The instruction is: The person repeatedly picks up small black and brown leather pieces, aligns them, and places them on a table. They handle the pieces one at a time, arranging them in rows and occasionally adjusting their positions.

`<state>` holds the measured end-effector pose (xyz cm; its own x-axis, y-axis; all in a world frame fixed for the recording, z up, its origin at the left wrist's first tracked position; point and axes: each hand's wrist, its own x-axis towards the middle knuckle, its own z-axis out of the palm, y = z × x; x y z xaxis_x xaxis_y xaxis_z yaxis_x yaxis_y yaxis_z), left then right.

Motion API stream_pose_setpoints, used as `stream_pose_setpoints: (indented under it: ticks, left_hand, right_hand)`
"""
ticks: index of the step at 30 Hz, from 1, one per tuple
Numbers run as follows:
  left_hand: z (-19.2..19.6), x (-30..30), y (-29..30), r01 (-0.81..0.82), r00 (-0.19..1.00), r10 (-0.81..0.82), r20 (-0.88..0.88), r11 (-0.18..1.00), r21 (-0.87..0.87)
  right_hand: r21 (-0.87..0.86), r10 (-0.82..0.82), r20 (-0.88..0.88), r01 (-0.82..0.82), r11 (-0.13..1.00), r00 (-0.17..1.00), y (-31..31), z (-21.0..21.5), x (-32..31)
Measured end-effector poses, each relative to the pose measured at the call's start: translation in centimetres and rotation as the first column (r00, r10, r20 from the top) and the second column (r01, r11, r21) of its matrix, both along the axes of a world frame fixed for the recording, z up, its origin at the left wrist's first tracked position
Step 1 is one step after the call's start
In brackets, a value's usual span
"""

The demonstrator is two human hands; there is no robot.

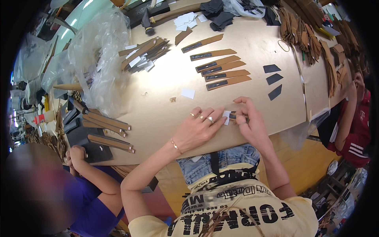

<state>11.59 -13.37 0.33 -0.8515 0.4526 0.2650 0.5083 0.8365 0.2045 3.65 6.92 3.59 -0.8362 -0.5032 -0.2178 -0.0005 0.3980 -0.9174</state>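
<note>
Near the table's front edge, my left hand [202, 127] has its thumb and index finger at the edge of a small white paper slip [226, 117], seemingly pinching it. Close on its right, my right hand [252, 122] grips a brown leather strip [232, 117] with a dark patch; the fingers cover most of it. The slip lies against the strip's left end. Beyond my hands, several similar brown strips [229, 76] with black patches lie in a slanted row. Right of them are three black slanted pieces [275, 79]. Another white slip [188, 93] rests beyond my left hand.
A pile of brown strips and white slips [144, 53] lies at the far left beside clear plastic bags [98, 59]. A hammer [147, 21] is at the back. Bundled strips [298, 35] line the far right. One person [92, 185] sits left; another [357, 126] is right.
</note>
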Motion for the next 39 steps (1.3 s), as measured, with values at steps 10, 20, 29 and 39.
stream_pose_setpoints:
  ticks: [10, 20, 29, 39]
  left_hand:
    - [-0.6, 0.7, 3.0, -0.216, 0.976, 0.212, 0.04, 0.962, 0.165]
    - [-1.1, 0.1, 1.1, -0.228, 0.973, 0.154, 0.173, 0.769, 0.597]
    - [0.6, 0.8, 0.8, -0.18, 0.977, 0.211, -0.007, 0.851, 0.494]
    - [0.5, -0.2, 3.7, -0.235, 0.972, 0.23, 0.052, 0.96, 0.151]
  right_hand:
    - [-0.015, -0.051, 0.039, 0.051, 0.999, 0.998, 0.3, -0.6, 0.2]
    - [0.033, 0.078, -0.09, -0.076, 0.997, 0.993, 0.2, 0.2, 0.2]
    - [0.107, 0.207, 0.028, -0.209, 0.972, 0.978, -0.1, 1.9, -0.7]
    - [-0.032, -0.145, 0.094, 0.149, 0.988, 0.985, 2.6, -0.2, -1.0]
